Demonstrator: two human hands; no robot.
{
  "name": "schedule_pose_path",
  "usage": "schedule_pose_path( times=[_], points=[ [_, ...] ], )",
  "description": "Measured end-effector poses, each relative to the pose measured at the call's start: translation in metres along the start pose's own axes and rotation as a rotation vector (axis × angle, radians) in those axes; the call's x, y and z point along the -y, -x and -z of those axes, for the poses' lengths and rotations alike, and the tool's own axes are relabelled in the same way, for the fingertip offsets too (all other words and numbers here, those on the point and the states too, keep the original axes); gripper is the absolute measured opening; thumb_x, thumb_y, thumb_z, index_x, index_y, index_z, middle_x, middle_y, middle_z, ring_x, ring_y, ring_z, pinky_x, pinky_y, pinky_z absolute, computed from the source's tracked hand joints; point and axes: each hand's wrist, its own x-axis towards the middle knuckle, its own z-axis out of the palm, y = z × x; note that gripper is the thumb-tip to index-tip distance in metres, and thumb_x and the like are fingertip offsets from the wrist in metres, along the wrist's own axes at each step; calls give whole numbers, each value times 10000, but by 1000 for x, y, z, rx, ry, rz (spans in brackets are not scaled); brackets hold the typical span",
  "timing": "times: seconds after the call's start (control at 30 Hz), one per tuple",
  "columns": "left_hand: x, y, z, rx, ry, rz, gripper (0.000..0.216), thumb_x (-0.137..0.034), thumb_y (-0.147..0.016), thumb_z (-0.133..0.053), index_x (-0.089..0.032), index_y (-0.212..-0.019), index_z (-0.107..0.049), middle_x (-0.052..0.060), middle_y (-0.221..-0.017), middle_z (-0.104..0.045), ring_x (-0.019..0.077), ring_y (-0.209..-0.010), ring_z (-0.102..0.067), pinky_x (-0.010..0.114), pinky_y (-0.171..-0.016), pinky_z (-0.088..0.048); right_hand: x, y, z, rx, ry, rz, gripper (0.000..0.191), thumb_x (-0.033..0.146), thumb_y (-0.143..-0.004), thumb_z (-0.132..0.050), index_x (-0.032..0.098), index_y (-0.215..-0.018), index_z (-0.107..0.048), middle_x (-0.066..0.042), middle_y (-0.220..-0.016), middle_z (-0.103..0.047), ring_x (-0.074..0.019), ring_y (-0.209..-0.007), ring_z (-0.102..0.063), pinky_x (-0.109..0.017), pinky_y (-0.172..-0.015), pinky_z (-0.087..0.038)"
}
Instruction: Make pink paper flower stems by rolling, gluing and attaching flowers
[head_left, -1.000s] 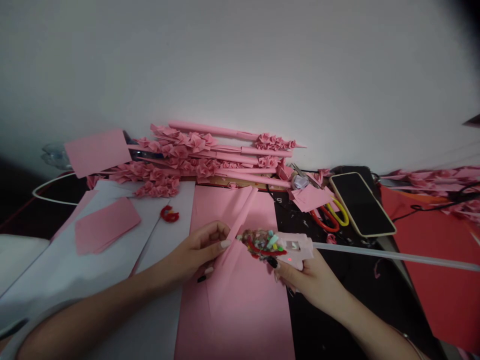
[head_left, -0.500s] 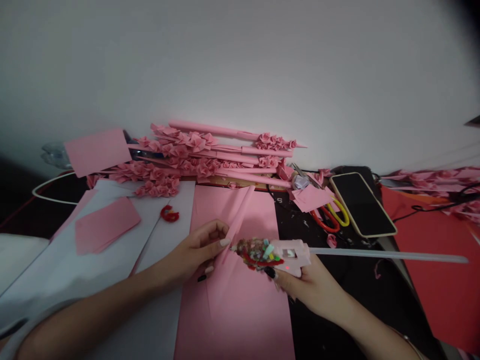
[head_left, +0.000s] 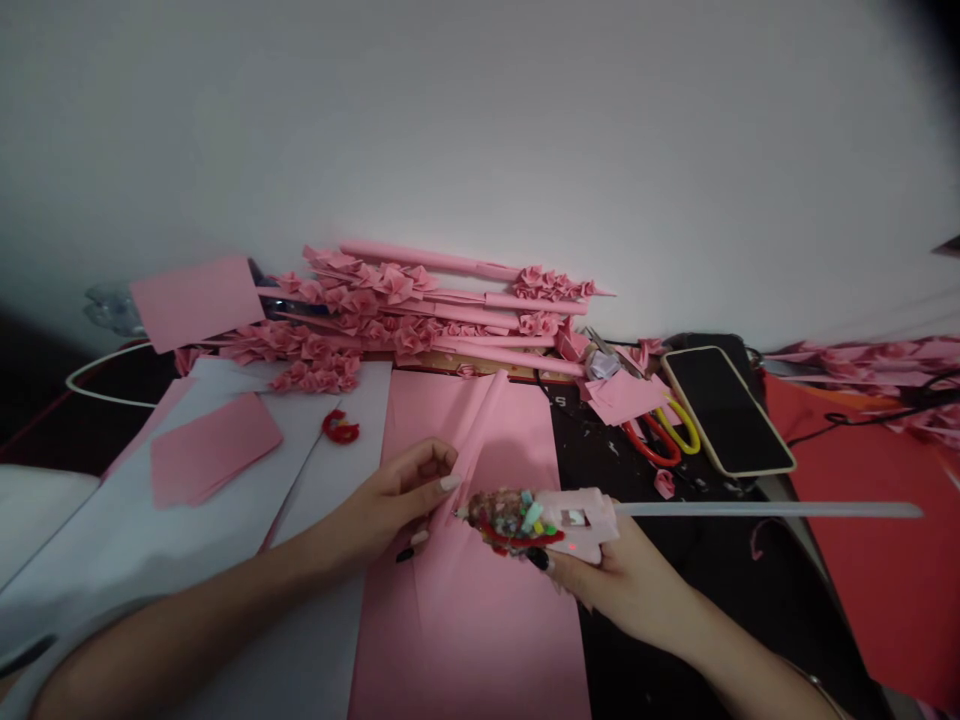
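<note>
My right hand [head_left: 622, 580] grips a pink glue gun [head_left: 559, 515] whose front is crusted with coloured bits; a long clear glue stick [head_left: 765, 509] juts out of its back to the right. The nozzle points left at a rolled pink paper tube [head_left: 480, 425]. My left hand [head_left: 394, 500] pinches the tube's lower end, holding it slanted over a large pink paper sheet [head_left: 472, 600].
Pink paper roses on rolled stems [head_left: 405, 310] are piled along the wall. White sheets [head_left: 187, 520] and pink paper pieces [head_left: 214, 447] lie at left. Red and yellow scissors [head_left: 664, 430], a phone [head_left: 726, 408] and red paper [head_left: 885, 530] lie at right.
The glue gun has moved left and slightly down, its nozzle closing on the tube end held by my left hand. The left hand has barely shifted.
</note>
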Motion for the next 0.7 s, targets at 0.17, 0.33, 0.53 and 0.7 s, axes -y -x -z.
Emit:
schedule_pose_path(
  times=[0.17, 0.33, 0.53, 0.7],
  points=[
    [0, 0, 1, -22, -13, -16, 257, -400, -847, -616, -205, -858, -449, -88, -663, -366, 4, -408, -277, 108, -346, -213, 0, 0, 2, -6, 36, 21, 166, 266, -879, -514, 171, -744, -528, 47, -600, -445, -75, -515, -369, -198, -493, -335],
    [1, 0, 0, -22, -21, -26, 226, -382, -872, -585, -211, -854, -438, -91, -663, -367, 5, -398, -292, 112, -351, -231, -3, 2, 3, 26, 59, -4, 135, 249, -852, -550, 170, -743, -542, 28, -645, -468, -93, -573, -374, -210, -523, -338],
    [3, 1, 1, -2, -9, -20, 233, -385, -866, -598, -212, -872, -442, -83, -681, -398, 6, -408, -325, 118, -356, -244, -2, 1, 2, 11, 37, -26, 146, 248, -848, -554, 170, -726, -546, 31, -621, -458, -90, -545, -370, -205, -503, -335],
    [2, 1, -1, 20, 13, -17, 254, -391, -856, -613, -204, -845, -442, -88, -660, -380, 0, -396, -315, 113, -348, -236, -1, 1, 0, -26, -4, -61, 138, 281, -858, -558, 166, -792, -594, 41, -585, -460, -79, -489, -374, -195, -461, -332]
  ],
)
